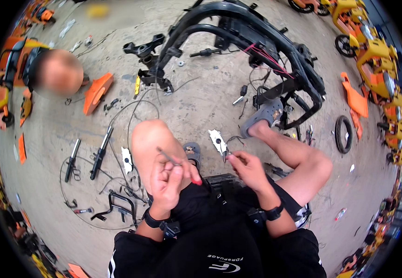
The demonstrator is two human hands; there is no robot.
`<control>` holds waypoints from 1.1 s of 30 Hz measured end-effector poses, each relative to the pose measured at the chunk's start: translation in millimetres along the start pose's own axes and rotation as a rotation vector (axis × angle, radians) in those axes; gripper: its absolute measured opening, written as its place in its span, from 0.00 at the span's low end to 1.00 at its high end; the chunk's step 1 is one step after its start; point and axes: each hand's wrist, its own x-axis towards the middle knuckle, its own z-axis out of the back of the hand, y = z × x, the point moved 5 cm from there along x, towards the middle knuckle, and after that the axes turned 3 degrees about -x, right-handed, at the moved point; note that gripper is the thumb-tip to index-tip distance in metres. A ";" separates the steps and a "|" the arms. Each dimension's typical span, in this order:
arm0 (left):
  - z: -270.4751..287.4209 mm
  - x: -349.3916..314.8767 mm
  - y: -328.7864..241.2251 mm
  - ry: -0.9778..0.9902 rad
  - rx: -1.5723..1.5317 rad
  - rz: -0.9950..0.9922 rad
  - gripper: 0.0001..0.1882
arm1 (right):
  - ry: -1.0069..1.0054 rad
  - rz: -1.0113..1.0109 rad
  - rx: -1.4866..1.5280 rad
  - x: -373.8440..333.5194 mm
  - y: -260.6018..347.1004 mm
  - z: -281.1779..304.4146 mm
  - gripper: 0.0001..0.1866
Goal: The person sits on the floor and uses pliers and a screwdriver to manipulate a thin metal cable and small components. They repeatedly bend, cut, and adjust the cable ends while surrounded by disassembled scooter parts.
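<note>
- Hands, two: we see the left hand (167, 183) with its fingers closed around one slim grey tool (167, 156); one red end (197, 181) shows past the fingers, and whether it belongs to the tool we cannot tell.
- Right hand (245, 169): thumb and fingers pinch one small dark piece (225, 156), just beside the nearer end of a silver plate (216, 139); whether the two touch is unclear to us.
- Hazards, as we judge them: a loosened pinch could drop the small piece among the scattered parts; the slim tool, pushed askew, could slip and scrape the bare left knee (152, 132).
- Floor (38, 176), left of the knee: we count one further silver plate (126, 160), two fork legs (101, 153) and one bent black bracket (112, 200).
- Beyond the shoes (263, 116): one black vehicle frame (229, 30), two large orange panels (98, 94), one to each side, and one tyre (338, 134) at right.
- Farthest: one other person (55, 72), upper left, and yellow scooters (375, 67), too many for us to count.
</note>
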 end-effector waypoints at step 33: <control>-1.8 0.7 -24.8 -0.258 0.494 0.017 0.11 | -0.530 -0.627 -0.209 -159.7 -456.0 149.6 0.19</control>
